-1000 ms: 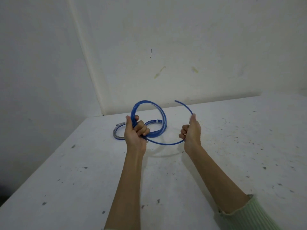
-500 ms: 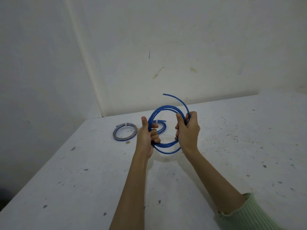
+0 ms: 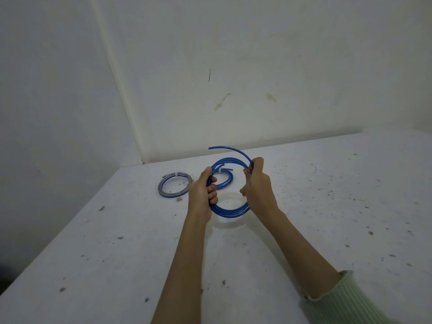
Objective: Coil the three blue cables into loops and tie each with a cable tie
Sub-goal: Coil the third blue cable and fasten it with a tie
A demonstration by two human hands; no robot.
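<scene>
Compared with a second ago, the two hands have come together: the loose tail of the blue cable [image 3: 230,209], which then swung out wide to the right, is now wound in against the coil, leaving only a short free end arching above the top. The coil has also drifted rightward, uncovering a tied coil [image 3: 174,186] lying on the white bench [image 3: 327,218].

The left hand [image 3: 203,194] grips the coil's left side, fingers curled around the bundled strands with the thumb raised along the top. The right hand [image 3: 256,183] grips the right side, fingers wrapped round the strands, thumb uppermost. Both forearms reach forward from below, the right one ending in a pale green sleeve [image 3: 346,298].

The coil stands upright between the hands, held just above the bench. A second tied coil [image 3: 226,179] lies behind it, partly hidden.
</scene>
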